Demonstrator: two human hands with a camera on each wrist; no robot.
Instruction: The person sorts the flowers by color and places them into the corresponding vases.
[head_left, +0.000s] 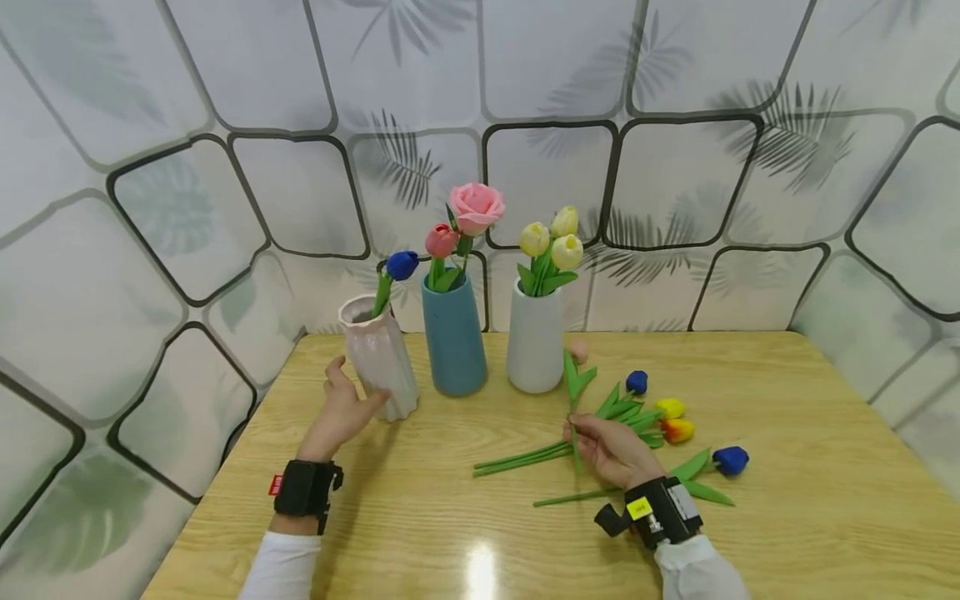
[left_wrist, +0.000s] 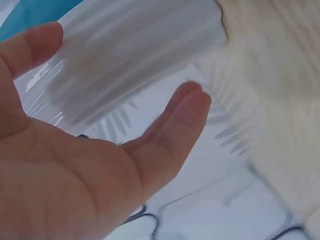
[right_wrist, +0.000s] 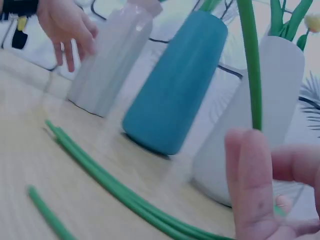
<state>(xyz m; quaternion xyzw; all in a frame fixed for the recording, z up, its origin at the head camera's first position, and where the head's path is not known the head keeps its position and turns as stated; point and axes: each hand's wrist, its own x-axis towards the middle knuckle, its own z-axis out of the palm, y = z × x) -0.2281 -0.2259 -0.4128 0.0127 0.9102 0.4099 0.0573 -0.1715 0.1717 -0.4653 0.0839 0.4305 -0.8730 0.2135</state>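
My left hand (head_left: 341, 417) is beside the ribbed pinkish-white vase (head_left: 384, 362), fingers spread and thumb before its lower side; whether the thumb touches, I cannot tell. A blue tulip (head_left: 402, 265) stands in this vase. In the left wrist view the palm and fingers (left_wrist: 175, 130) curve loosely with nothing in them. My right hand (head_left: 615, 450) pinches the green stem (right_wrist: 251, 70) of a pale pink flower (head_left: 578, 350), held upright above the table. Under and beside that hand lie a blue tulip (head_left: 637, 382), a yellow tulip (head_left: 670, 408) and an orange-red tulip (head_left: 678, 431).
A teal vase (head_left: 453, 337) holds a pink rose (head_left: 477, 208) and a coral tulip (head_left: 441, 240). Beside it a white vase (head_left: 536, 342) holds pale yellow tulips (head_left: 567, 252). Another blue tulip (head_left: 730, 461) lies at the right. A patterned curtain (head_left: 547, 167) surrounds the wooden table (head_left: 420, 517).
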